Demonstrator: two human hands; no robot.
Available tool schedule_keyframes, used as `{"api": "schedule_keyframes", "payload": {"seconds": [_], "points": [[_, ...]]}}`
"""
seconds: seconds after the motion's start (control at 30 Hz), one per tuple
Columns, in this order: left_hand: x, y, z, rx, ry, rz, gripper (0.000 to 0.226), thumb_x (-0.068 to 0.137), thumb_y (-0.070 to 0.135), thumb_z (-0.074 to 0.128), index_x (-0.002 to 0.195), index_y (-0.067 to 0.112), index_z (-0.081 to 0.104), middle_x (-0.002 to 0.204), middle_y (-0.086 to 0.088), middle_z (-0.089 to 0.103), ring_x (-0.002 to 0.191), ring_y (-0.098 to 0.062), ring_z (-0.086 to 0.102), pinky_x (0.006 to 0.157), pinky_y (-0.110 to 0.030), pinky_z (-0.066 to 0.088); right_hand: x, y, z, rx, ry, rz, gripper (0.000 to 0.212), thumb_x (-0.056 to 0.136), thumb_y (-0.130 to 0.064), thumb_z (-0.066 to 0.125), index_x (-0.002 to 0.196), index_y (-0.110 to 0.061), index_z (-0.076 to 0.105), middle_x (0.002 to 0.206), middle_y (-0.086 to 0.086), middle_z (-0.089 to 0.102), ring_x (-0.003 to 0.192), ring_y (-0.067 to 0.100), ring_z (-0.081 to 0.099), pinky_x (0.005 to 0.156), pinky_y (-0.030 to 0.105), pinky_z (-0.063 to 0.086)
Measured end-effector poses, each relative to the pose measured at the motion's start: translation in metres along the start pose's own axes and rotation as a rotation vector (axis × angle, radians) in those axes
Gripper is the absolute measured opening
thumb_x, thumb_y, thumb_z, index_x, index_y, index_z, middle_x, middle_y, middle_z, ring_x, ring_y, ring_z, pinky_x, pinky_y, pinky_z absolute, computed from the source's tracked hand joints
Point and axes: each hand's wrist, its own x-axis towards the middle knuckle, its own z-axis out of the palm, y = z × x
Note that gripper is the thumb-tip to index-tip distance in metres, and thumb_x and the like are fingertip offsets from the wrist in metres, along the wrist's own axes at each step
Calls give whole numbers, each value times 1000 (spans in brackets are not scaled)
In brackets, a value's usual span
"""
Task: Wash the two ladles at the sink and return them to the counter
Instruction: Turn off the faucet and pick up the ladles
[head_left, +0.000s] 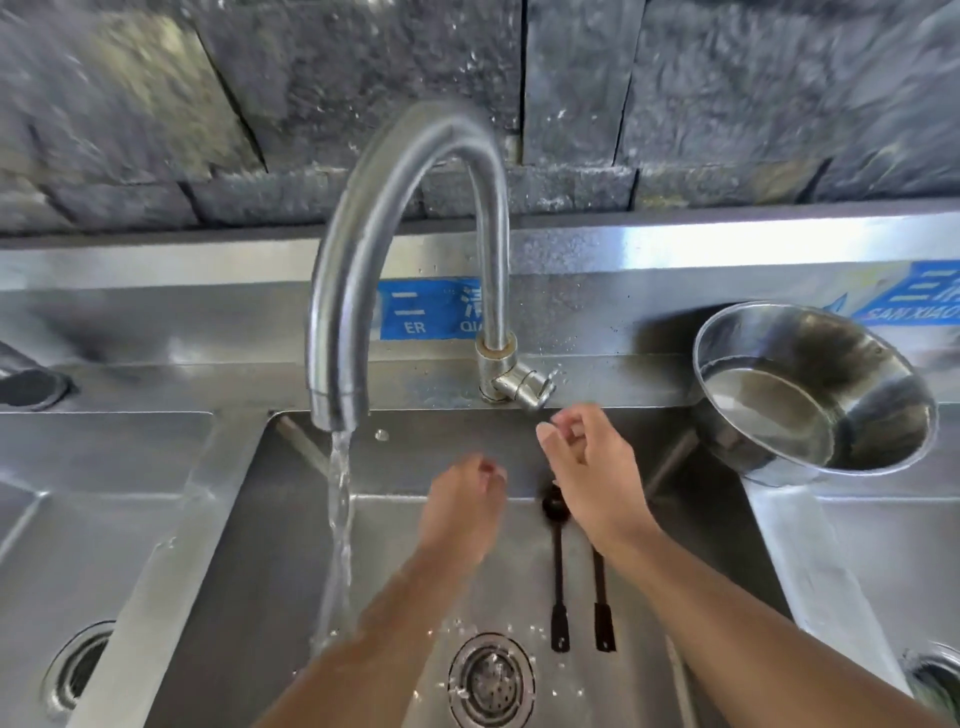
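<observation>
Two black ladles lie side by side on the floor of the middle sink basin, handles toward me. The left ladle shows its dark bowl near the back wall. The right ladle has its bowl hidden under my right wrist. My right hand hovers just below the faucet lever, fingers loosely curled and holding nothing. My left hand hangs over the basin to the right of the water stream, fingers curled down and holding nothing. Water runs from the curved faucet.
A steel bowl holding some water leans on the ledge at the right. Round drain strainer sits near the front of the middle basin. Further basins lie to the left and right. A dark tiled wall rises behind.
</observation>
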Motion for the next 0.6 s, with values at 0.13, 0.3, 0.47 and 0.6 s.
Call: {"api": "schedule_keyframes", "payload": {"seconds": [0.13,0.3,0.47,0.6], "points": [[7,15,-26,72,210,208,37,90,23,56,127,18,51,135,-5,38,119,-24,48,101,-40,45,8,-26,5,3,13,-37,33,86,-52,63,107,-38,42,111,-13,53,85,7,61,72,22,46],[26,11,-39,338,263,331,62,93,32,52,147,15,28,159,-12,15,147,-30,16,116,-43,27,31,-30,21,-102,-2,-76,43,90,-41,66,126,-26,47,119,-7,53,94,9,56,81,25,42],[36,-13,-30,541,215,350,73,95,52,33,154,16,10,165,-8,-1,151,-24,-8,110,-32,7,39,-19,25,-141,-48,-44,26,96,-43,55,120,-33,50,105,-9,65,92,11,63,70,21,46],[38,-27,-22,659,181,329,77,95,58,16,155,16,-9,163,-3,-19,132,-10,-49,102,-32,-18,41,-18,22,-240,-114,-36,38,98,-50,47,129,-29,45,113,-4,65,91,20,69,82,43,57]]}}
